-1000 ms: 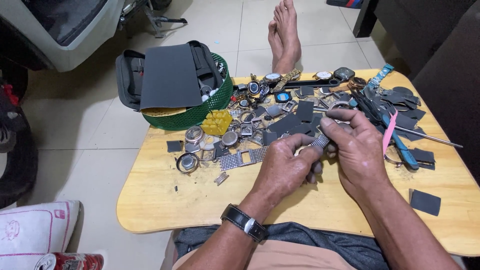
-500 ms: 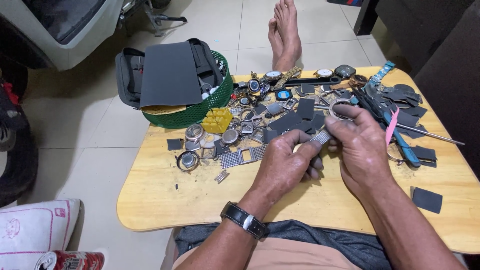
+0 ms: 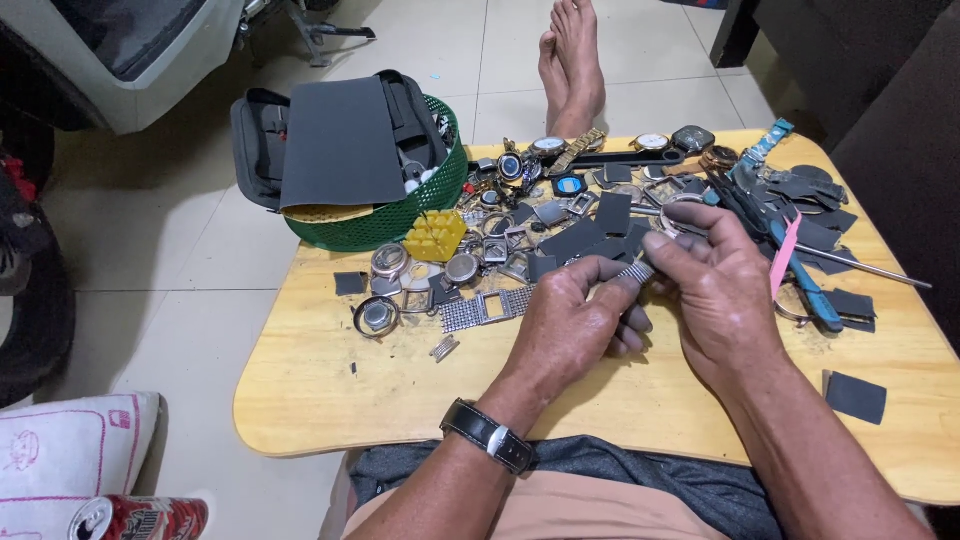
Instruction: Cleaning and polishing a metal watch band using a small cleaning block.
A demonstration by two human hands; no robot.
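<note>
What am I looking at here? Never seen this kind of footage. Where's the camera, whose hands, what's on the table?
There is no machine: a person works with bare hands, and the single picture comes from a camera worn on their head, looking down. The left hand, with a black wristwatch on that wrist, and the right hand meet over a low wooden table and together pinch a small metal watch band piece. The table holds a heap of watch parts: round watch cases, a mesh strap piece, a yellow plastic block, dark sandpaper squares and a blue-handled tool. A green basket at the far left corner carries a black case. Someone else's bare feet rest on the tiled floor beyond the table.
</note>
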